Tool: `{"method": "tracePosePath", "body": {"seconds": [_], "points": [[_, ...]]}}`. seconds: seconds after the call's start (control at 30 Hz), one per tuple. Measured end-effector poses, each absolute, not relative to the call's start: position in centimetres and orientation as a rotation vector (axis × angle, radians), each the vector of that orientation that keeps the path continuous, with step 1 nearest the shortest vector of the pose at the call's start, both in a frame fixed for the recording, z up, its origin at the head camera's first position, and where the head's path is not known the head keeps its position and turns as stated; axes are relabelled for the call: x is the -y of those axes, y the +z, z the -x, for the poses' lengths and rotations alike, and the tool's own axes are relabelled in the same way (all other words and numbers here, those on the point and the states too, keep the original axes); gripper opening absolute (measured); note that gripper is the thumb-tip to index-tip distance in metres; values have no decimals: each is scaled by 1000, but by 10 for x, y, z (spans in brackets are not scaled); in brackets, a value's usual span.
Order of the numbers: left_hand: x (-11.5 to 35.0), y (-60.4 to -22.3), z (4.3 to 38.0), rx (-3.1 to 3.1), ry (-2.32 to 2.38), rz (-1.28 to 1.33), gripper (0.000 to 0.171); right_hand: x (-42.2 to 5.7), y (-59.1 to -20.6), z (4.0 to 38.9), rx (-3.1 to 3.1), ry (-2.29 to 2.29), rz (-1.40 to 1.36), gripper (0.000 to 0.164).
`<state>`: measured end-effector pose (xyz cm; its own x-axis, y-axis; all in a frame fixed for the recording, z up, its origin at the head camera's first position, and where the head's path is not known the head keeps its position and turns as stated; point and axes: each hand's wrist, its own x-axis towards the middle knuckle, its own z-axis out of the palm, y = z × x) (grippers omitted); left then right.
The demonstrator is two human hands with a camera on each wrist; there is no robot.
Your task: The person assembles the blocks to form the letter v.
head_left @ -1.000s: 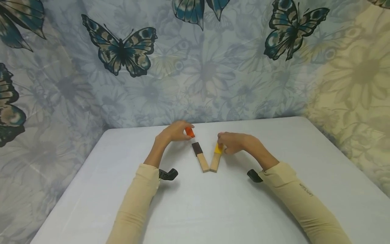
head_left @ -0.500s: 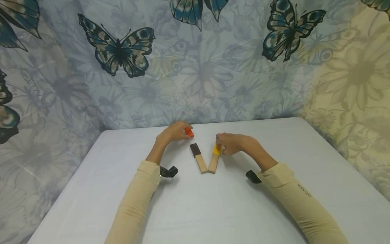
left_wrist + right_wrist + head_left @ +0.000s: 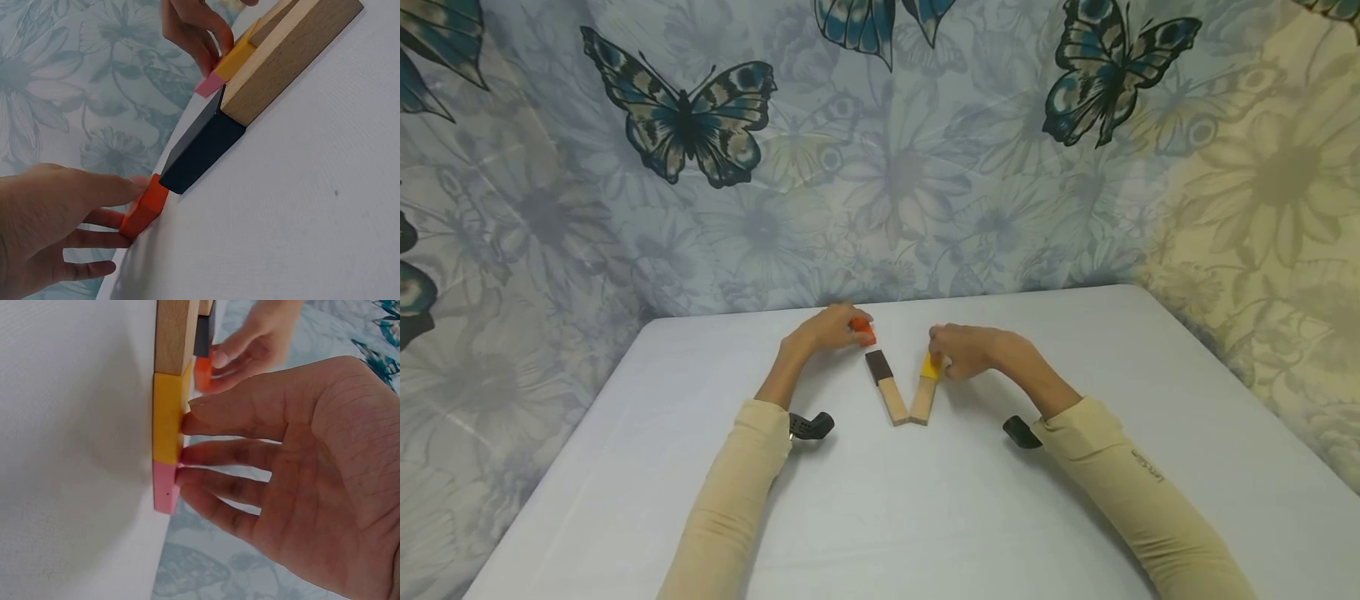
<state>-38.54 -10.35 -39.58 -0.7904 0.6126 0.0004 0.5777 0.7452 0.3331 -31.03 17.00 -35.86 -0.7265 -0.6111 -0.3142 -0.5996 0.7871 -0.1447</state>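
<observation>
My left hand [image 3: 831, 327] pinches an orange block [image 3: 145, 207] between thumb and fingers, close at the far end of a dark block [image 3: 878, 367]. That dark block lies end to end with a plain wooden block [image 3: 893, 402]. A second plain wooden block [image 3: 922, 402] meets the first at the near end, making a V. Beyond it on the right arm of the V come a yellow block [image 3: 170, 419] and a pink block [image 3: 165, 486]. The fingertips of my right hand [image 3: 970, 350] touch the sides of the yellow and pink blocks, the fingers nearly straight.
The blocks lie on a white-covered table [image 3: 880, 517], near its far edge. A fabric backdrop [image 3: 910, 242] with butterflies and flowers hangs right behind that edge. Each wrist wears a black camera mount, one of them on the left wrist [image 3: 812, 427].
My left hand has brought the orange block slightly nearer, narrowing the gap to the dark block. The right hand keeps its place at the yellow and pink blocks. The head view has shifted a little.
</observation>
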Motion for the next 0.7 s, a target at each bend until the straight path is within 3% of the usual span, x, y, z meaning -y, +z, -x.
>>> {"method": "tracePosePath", "body": {"seconds": [0.7], "points": [[99,-384,377,-2737,427,-936,50,-172,-361,315,-2621,-47,976,34]]}}
